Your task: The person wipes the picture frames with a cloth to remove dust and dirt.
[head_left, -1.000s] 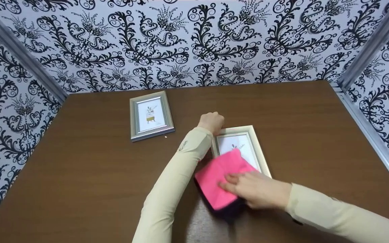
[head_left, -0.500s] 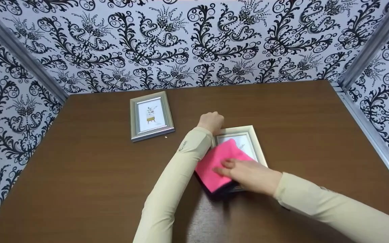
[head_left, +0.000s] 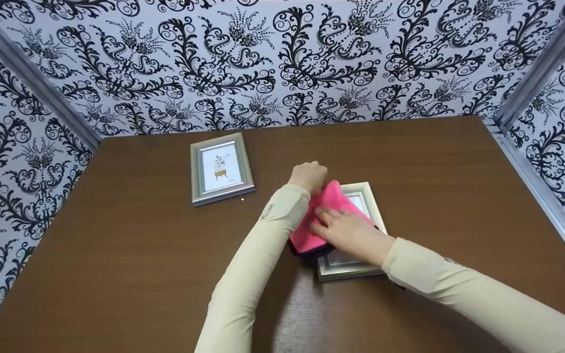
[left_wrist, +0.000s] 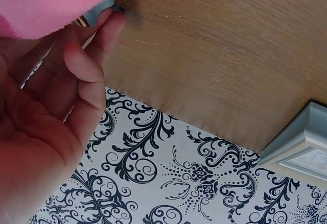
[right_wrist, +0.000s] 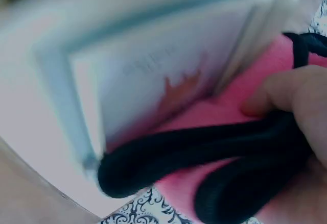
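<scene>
A light-coloured picture frame (head_left: 374, 208) lies on the table, a small print behind its pane (right_wrist: 148, 76). My left hand (head_left: 309, 176) holds it at the far left corner; in the left wrist view, curled fingers (left_wrist: 87, 89) reach that corner (left_wrist: 97, 14). With my right hand (head_left: 352, 236) I hold a folded pink cloth (head_left: 332, 197) with black edging against the frame's left part. The thumb (right_wrist: 286, 89) lies on the cloth beside the black folds (right_wrist: 168, 155) in the right wrist view. The cloth hides much of the print.
Another picture frame (head_left: 194, 171), silvery-beige with a plant print, lies further left and back on the brown table (head_left: 140, 255). A tiny pale speck (head_left: 242, 199) is near its lower edge. Patterned panels (head_left: 282, 59) with metal posts (head_left: 537, 63) enclose the table.
My right hand has slid the cloth away from me over the frame, up beside the left hand. The frame's near edge now shows. My left hand stays at the corner.
</scene>
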The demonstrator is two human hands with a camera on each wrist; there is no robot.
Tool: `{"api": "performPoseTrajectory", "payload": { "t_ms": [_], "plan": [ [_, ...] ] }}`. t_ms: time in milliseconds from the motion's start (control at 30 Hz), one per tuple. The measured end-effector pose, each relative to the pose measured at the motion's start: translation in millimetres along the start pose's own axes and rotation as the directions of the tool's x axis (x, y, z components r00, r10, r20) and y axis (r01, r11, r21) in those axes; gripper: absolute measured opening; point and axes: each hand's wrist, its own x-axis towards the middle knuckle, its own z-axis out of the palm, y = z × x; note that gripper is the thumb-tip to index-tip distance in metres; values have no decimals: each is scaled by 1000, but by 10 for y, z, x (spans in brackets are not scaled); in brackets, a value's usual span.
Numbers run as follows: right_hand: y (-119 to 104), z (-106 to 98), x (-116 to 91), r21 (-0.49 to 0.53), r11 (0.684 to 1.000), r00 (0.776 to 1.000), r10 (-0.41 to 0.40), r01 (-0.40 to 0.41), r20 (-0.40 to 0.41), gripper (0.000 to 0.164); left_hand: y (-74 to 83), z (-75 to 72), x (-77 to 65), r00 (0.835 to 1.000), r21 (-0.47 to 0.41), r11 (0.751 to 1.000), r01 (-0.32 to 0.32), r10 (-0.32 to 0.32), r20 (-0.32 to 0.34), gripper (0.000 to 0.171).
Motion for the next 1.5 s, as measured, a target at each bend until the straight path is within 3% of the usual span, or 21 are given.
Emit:
{"api": "performPoseTrajectory", "payload": {
  "t_ms": [167,267,433,733,867,1033,1333,1500],
  "plan": [
    [-121,28,24,-56,995,986,-89,82,-138,34,-21,22,7,1000,14,1000,2,-3,16,17],
    [-158,78,59,-112,990,981,-105,87,-161,28,-34,34,10,1000,24,1000,2,-2,8,17],
    [-312,64,98,-227,967,986,-142,120,-83,17,-35,47,6,999,47,998,-35,34,12,16],
    [-871,-316,-110,-303,935,978,-143,185,154,21,-28,53,9,998,92,994,-62,60,27,18],
    [-1002,-390,-166,-329,930,977,-105,162,184,26,-31,50,3,998,101,993,-66,64,29,20],
    [-922,-337,-77,-366,925,975,-18,100,221,28,-6,44,11,996,106,991,-83,81,27,20],
    [-617,-125,217,-457,889,918,187,-7,350,38,10,52,31,996,120,990,-78,71,60,18],
    [-621,-101,268,-469,883,920,193,-11,341,34,-8,45,19,995,140,985,-98,92,46,17]
  ]
}}
